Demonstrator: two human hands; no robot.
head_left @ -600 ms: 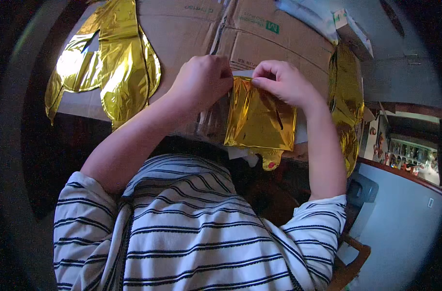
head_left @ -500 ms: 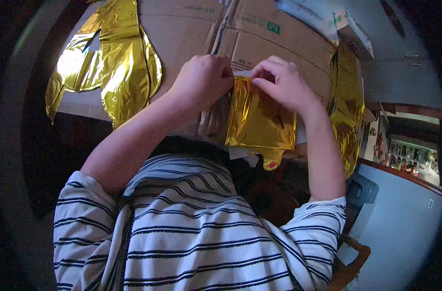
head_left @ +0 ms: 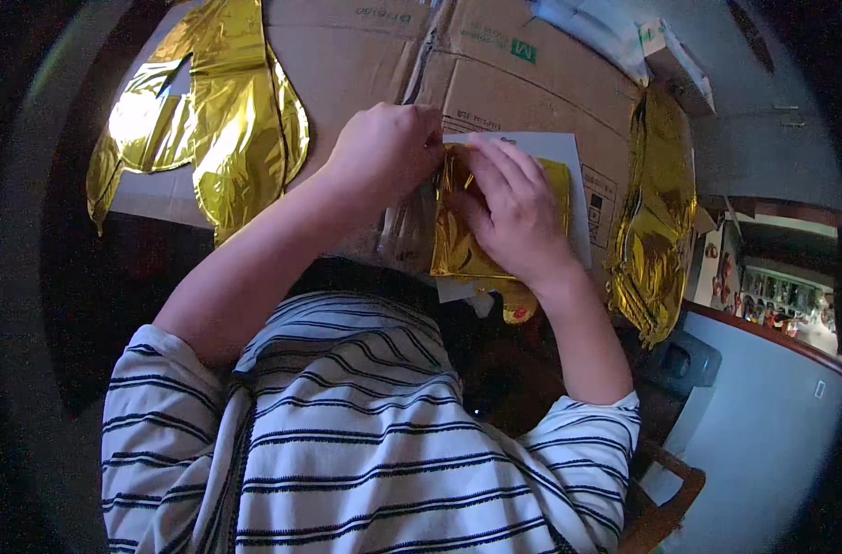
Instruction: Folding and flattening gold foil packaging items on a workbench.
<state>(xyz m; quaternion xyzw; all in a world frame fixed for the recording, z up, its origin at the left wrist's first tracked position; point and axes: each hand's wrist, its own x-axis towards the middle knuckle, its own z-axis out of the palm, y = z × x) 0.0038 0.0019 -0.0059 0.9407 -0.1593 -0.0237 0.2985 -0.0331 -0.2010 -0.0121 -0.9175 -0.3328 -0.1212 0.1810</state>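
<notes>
The white garment with thin black stripes [head_left: 365, 443] fills the bottom of the frame, and beyond it a broad brown cardboard sheet [head_left: 351, 60] with a seam down its middle spreads across the top centre. A large, shiny gold foil shape with rounded, pointed lobes [head_left: 241, 129] lies at the upper left, well apart from both hands; a long, crumpled gold foil piece [head_left: 659, 212] hangs down the cardboard's right edge, to the right of the right hand. Nearer the centre, a flat white sheet [head_left: 580, 208] rests on the cardboard, and on it lies a folded rectangle of shiny gold foil [head_left: 467, 254], just right of the frame's middle. The right hand [head_left: 513, 203] is directly over this rectangle and covers much of it, fingers extended close together toward its top edge and thumb set apart from them, so the foil shows to the left of the hand, below it and in a strip on its right. The left hand [head_left: 388, 143] is at the rectangle's upper left corner, curled with the fingertips hidden; whether it pinches the foil I cannot tell. Smallest, a rounded gold tab with a red spot [head_left: 518, 307] shows just below the rectangle's lower edge.
</notes>
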